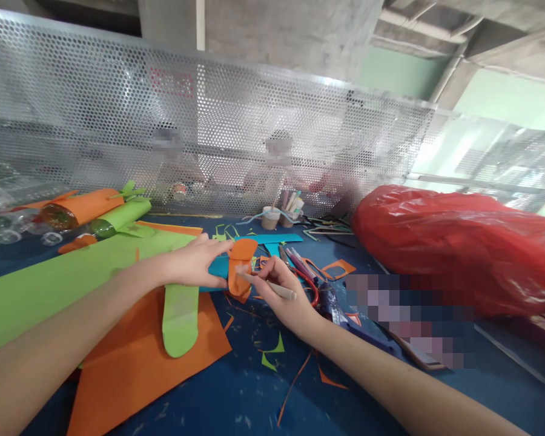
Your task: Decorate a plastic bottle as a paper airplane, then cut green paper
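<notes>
"Where's the orange strip [242,257]?"
"At the right end of the blue roll [217,268], which left fingers [220,247] clasp; right fingers [278,266] pinch a pen [282,290]."
"The risk?"
"A slackened clasp could let the roll turn, sending the pen astray."

Soft light, glints on red plastic [440,242] (edges stretched)

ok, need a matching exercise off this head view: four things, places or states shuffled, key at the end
1. left hand
2. right hand
3. red plastic bag
4. marker cup

A. holding a pen
B. back of the table, mid-picture
C. far right of the picture
D. holding the blue piece

Pairs: 1-D, 2-A, 3-C, 4-B
</notes>
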`<move>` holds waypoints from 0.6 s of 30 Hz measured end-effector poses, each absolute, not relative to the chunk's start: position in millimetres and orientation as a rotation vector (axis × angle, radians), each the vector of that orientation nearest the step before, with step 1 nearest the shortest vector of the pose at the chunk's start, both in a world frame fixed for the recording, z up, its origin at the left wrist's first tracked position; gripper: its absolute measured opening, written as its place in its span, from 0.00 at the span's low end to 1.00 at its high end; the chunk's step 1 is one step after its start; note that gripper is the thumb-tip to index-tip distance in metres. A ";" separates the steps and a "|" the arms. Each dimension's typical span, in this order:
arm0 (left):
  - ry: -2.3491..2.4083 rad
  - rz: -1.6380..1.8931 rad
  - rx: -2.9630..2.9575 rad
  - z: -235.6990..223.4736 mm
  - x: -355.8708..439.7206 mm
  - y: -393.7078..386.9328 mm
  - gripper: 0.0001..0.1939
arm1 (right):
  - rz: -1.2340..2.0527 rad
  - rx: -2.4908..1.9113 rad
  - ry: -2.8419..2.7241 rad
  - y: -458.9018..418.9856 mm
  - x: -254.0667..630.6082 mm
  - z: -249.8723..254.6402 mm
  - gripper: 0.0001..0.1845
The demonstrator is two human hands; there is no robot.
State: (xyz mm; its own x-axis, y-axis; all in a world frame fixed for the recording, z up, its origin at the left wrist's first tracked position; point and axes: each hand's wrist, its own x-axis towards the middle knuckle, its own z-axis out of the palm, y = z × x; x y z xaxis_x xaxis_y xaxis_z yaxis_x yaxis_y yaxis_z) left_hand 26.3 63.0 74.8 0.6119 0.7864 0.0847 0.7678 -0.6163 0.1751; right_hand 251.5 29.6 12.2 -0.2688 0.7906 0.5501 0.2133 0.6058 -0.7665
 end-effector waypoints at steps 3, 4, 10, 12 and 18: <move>1.309 0.198 2.677 74.8 26.0 63.5 0.37 | 0.724 -0.822 -1.797 30.7 251.6 11.0 0.12; 1.306 0.196 2.677 75.0 25.9 63.6 0.37 | 0.735 -0.818 -1.794 30.9 251.7 10.8 0.12; 1.302 0.186 2.679 74.9 25.4 63.5 0.37 | 0.736 -0.824 -1.783 30.3 251.5 11.7 0.13; 1.308 0.183 2.677 74.1 25.1 63.9 0.37 | 0.742 -0.827 -1.789 30.2 251.7 11.8 0.13; 1.310 0.188 2.679 72.9 24.0 65.3 0.38 | 0.748 -0.817 -1.801 30.2 251.9 11.7 0.13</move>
